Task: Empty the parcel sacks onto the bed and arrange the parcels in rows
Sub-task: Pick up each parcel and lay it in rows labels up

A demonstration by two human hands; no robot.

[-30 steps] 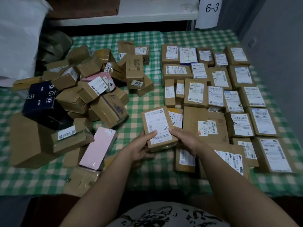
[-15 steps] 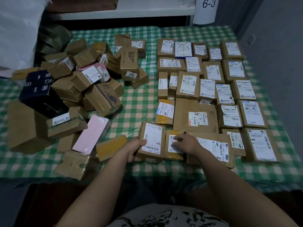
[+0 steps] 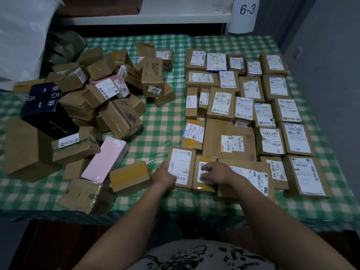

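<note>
On the green checked bed cover (image 3: 163,129), labelled brown parcels lie in neat rows (image 3: 222,102) on the right half. A loose pile of parcels (image 3: 109,106) covers the left half. My left hand (image 3: 164,177) grips the near left edge of a brown labelled parcel (image 3: 182,164), which lies flat at the left end of the front row. My right hand (image 3: 216,172) rests with bent fingertips on the small yellow-taped parcel (image 3: 203,187) right beside it. The two parcels touch side by side.
A pink box (image 3: 106,159), a yellow-taped parcel (image 3: 130,175) and a dark blue box (image 3: 41,108) lie in the pile. A white sack (image 3: 19,36) stands at the back left. A white shelf (image 3: 155,14) and a "6-3" sign (image 3: 247,9) are behind the bed.
The labelled parcel, held up in both hands a second ago, has come down into the front row. My right hand moved onto the small parcel beside it.
</note>
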